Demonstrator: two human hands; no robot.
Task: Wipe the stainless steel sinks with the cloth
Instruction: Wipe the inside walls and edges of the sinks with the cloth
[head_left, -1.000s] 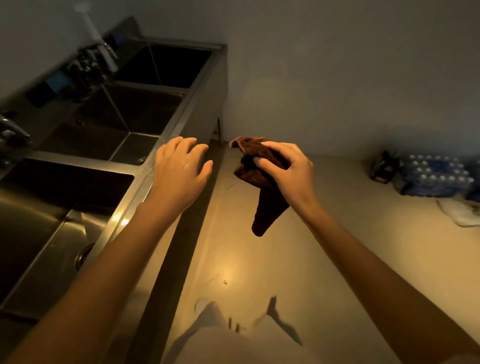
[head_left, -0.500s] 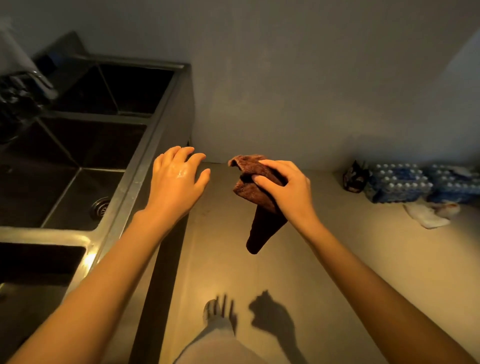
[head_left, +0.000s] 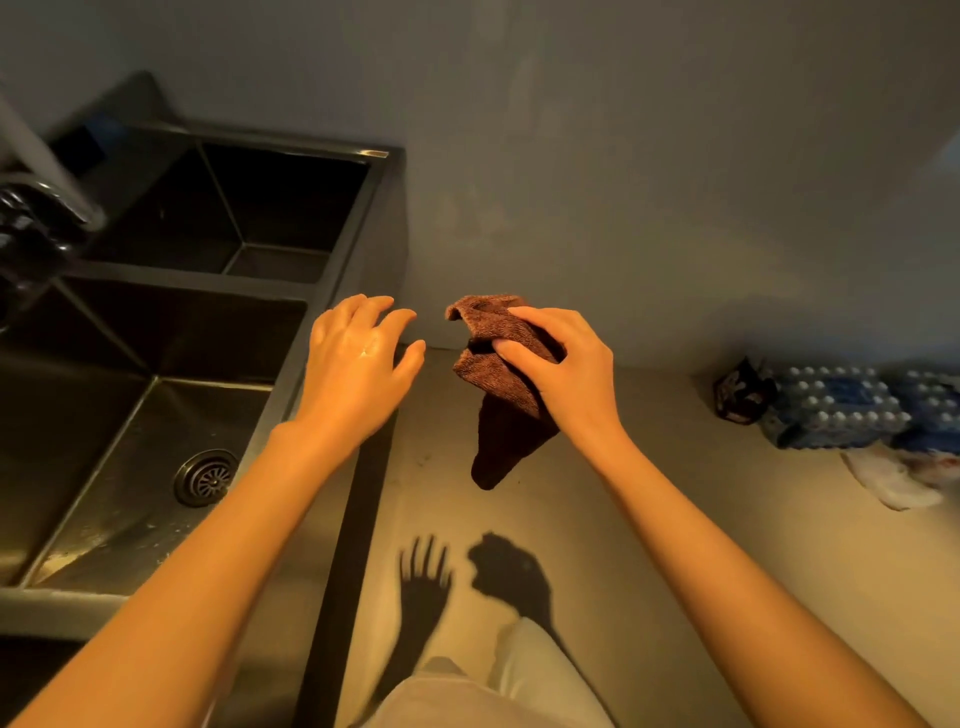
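A brown cloth (head_left: 501, 415) hangs bunched from my right hand (head_left: 566, 371), which grips its upper part in the air over the floor, right of the sinks. My left hand (head_left: 358, 364) hovers open with fingers spread above the front rim of the stainless steel sink unit (head_left: 291, 384), a short gap away from the cloth. The near basin has a round drain (head_left: 206, 476) in its floor; a second basin (head_left: 260, 208) lies beyond it. A third basin is cut off at the bottom left.
A faucet (head_left: 36, 202) sticks out at the upper left over the basins. Packs of water bottles (head_left: 841, 408), a dark bag (head_left: 740, 389) and a white rag (head_left: 888, 480) lie on the floor by the wall at right. My light trouser leg shows below.
The view has shifted right along the sink unit, so the far basins sit nearer the centre. Both hands keep their pose, with the cloth still hanging from my right hand.
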